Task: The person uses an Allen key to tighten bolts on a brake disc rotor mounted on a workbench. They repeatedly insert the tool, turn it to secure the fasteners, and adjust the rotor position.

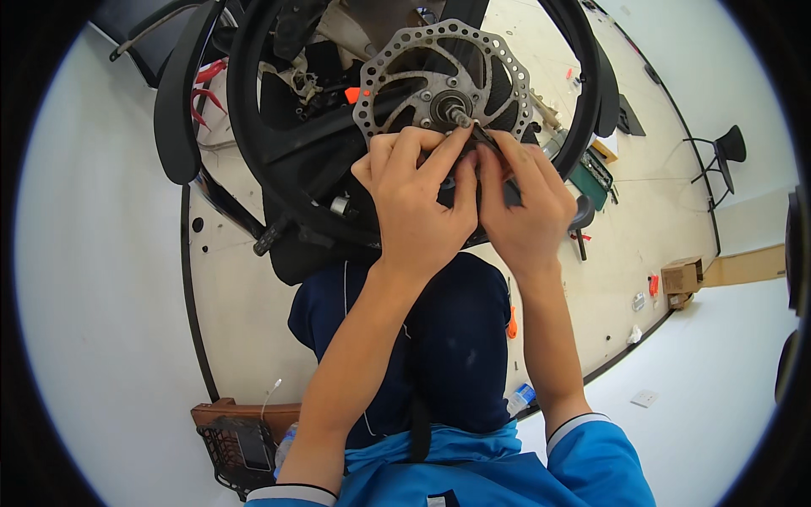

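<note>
A black spoked wheel (245, 101) stands in front of me. Bolted to its hub is a silver brake disc (507, 59) with holes round its edge. A threaded axle (458, 115) sticks out of the disc's middle. My left hand (418, 203) is closed, its index fingertip and thumb by the axle's end. Beside it my right hand (532, 198) pinches a small dark piece (482, 135) close to the axle tip. The fingers cover most of that piece, so its kind is unclear. What the left fingertips grip, if anything, is hidden.
My knees (460, 329) are just below the wheel. A green tool case (590, 184) lies on the floor to the right, an orange-handled tool (512, 323) by my right knee. Farther off are a black chair (725, 160) and a cardboard box (681, 275). A black basket (232, 452) sits lower left.
</note>
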`<act>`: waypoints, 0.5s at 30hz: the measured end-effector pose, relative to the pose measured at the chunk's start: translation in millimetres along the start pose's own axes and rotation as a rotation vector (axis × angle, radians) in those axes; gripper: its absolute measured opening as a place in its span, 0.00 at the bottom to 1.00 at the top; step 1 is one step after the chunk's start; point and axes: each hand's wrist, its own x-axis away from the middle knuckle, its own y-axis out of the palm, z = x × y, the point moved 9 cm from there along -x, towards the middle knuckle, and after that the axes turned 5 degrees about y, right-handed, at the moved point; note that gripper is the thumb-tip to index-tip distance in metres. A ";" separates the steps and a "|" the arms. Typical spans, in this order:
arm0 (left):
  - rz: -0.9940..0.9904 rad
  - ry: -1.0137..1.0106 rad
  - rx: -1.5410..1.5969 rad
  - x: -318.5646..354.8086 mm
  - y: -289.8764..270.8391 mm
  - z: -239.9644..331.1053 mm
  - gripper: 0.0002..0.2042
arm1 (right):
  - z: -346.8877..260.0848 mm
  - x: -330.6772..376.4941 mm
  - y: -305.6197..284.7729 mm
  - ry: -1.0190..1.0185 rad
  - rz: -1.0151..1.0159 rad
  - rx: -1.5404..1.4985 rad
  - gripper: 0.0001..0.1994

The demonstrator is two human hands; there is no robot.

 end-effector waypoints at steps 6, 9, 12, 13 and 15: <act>-0.018 -0.011 0.030 -1.2 -2.7 -1.5 0.13 | 39.3 36.3 -41.4 0.102 -0.046 0.151 0.09; -0.016 -0.014 0.045 -0.6 -4.7 -0.3 0.12 | 36.2 61.1 -24.5 0.266 -0.106 0.070 0.10; -0.012 -0.030 0.090 -2.0 -7.3 0.9 0.09 | 17.3 75.5 7.9 0.381 -0.176 -0.191 0.09; -0.011 -0.038 0.103 -1.5 -8.5 -0.1 0.08 | 14.7 71.8 17.5 0.452 -0.228 -0.293 0.09; -0.009 -0.052 0.129 -0.1 -10.6 -2.1 0.07 | 14.2 72.6 31.5 0.611 -0.311 -0.504 0.08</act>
